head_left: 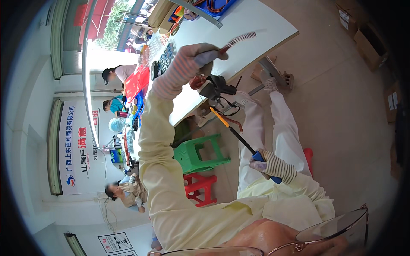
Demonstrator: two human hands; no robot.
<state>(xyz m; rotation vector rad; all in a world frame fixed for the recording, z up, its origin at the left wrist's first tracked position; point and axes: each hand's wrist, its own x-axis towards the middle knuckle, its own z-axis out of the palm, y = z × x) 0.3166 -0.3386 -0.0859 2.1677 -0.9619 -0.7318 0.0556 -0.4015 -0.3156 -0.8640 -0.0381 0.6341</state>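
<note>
My left hand (198, 59), in a striped pink-and-grey glove, is raised over the table's edge. Its fingers are closed on one end of a coiled copper wire (239, 40), whose other end sticks out to the right. Lower down, in front of my lap, my right hand (279, 167) wears a striped glove. It is wrapped round the blue handle of a long tool (244, 141) with a black shaft and an orange pointed end; its exact kind I cannot tell. Below my left hand are a round copper coil (197, 82) and a black clamp-like device (220, 86) at the table edge.
A white table (273, 21) carries a blue tray (218, 9), red sheets (136, 83) and ring-shaped parts (168, 55). Beside its leg stand a green stool (198, 153) and a red stool (203, 187). Cardboard boxes (370, 47) lie at right. Several people work at far left.
</note>
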